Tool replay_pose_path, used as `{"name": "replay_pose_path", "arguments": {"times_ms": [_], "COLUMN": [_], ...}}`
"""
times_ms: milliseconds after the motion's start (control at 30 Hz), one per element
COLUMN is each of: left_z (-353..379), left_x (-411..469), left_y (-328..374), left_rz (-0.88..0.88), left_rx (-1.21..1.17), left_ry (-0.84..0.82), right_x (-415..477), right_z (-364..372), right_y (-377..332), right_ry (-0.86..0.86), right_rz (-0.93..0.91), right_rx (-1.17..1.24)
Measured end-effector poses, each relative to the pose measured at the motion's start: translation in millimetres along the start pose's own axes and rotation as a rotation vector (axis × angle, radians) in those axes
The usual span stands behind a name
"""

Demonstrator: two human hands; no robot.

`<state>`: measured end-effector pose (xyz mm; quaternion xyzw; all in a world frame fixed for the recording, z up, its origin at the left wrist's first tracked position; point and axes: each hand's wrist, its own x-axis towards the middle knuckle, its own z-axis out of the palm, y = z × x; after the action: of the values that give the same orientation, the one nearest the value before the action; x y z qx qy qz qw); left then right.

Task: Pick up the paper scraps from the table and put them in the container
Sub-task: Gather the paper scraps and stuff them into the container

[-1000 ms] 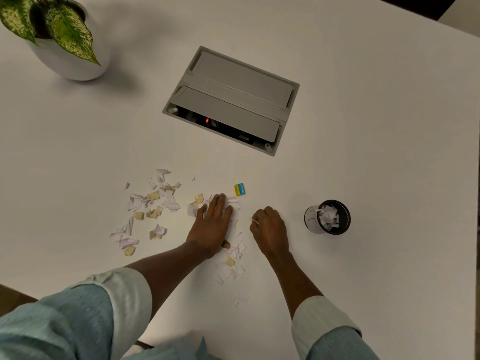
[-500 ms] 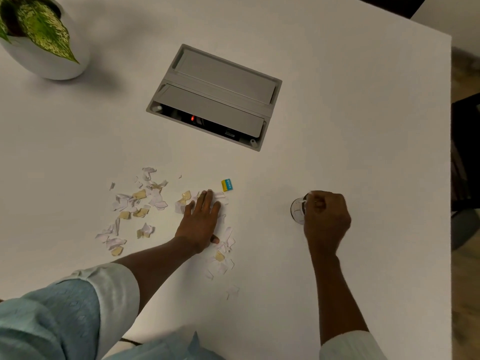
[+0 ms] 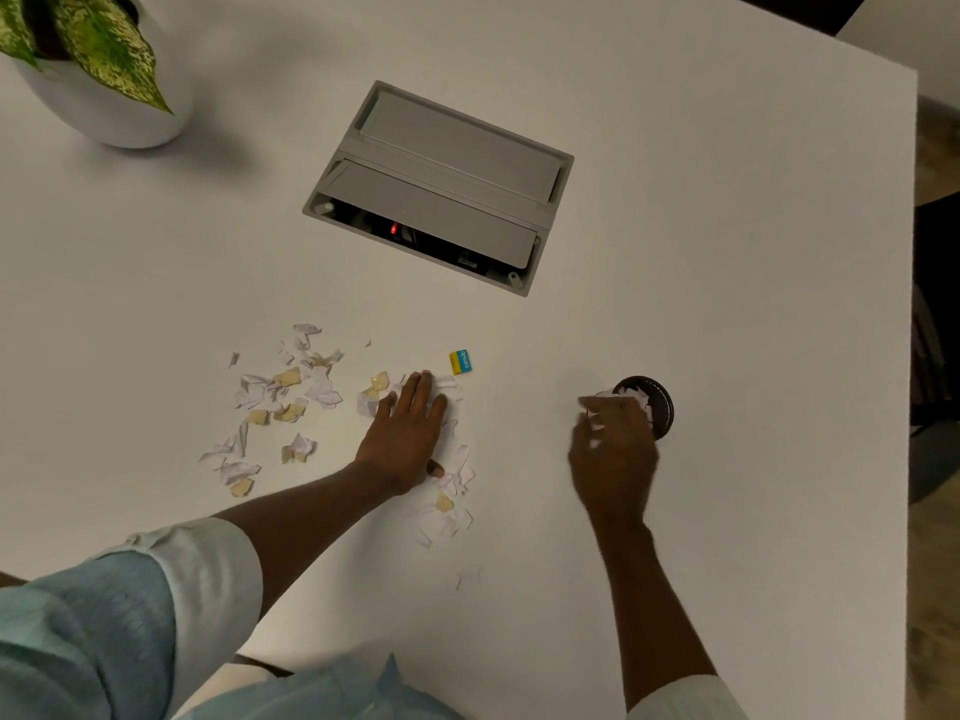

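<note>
White and tan paper scraps lie scattered on the white table, with more scraps in a strip nearer to me. A small blue-and-yellow piece lies apart from them. My left hand rests flat on the scraps between the two patches, fingers extended. The small dark round container stands to the right with white scraps inside. My right hand is blurred, just left of and partly over the container, fingers loosely apart; nothing clearly in it.
A grey recessed cable box with its flap open sits in the table beyond the scraps. A white pot with a speckled plant stands far left. The table's right edge runs close behind the container.
My right hand went from beside the scraps to over the container as a fist, and now draws back toward me with fingers loosened. The left hand has stayed flat on the scraps.
</note>
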<state>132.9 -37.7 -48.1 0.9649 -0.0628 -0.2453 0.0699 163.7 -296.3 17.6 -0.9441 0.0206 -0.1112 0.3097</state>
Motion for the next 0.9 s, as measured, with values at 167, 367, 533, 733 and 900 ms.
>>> {"name": "replay_pose_path", "arguments": {"times_ms": [167,367,533,733,900], "left_z": [-9,-28,-44,-45,-42], "left_x": [1,15,39,64,68], "left_y": [-3,-3,5,5,1], "left_rz": [0.021,0.043,0.018,0.057,0.151], "left_rx": [0.008,0.09,-0.002,-0.053,-0.05], "left_ry": [0.044,0.149,0.164,0.047,0.045], "right_x": [-48,-78,-86,-85,-84], "right_z": [37,76,96,105,104], "right_y": [-23,-26,-30,-29,-30], "right_ry": [-0.409,-0.644,-0.664,-0.683,-0.645], "right_rz": [0.085,0.191,0.158,0.118,-0.024], "right_rx": [0.015,-0.06,-0.112,-0.128,-0.18]}}
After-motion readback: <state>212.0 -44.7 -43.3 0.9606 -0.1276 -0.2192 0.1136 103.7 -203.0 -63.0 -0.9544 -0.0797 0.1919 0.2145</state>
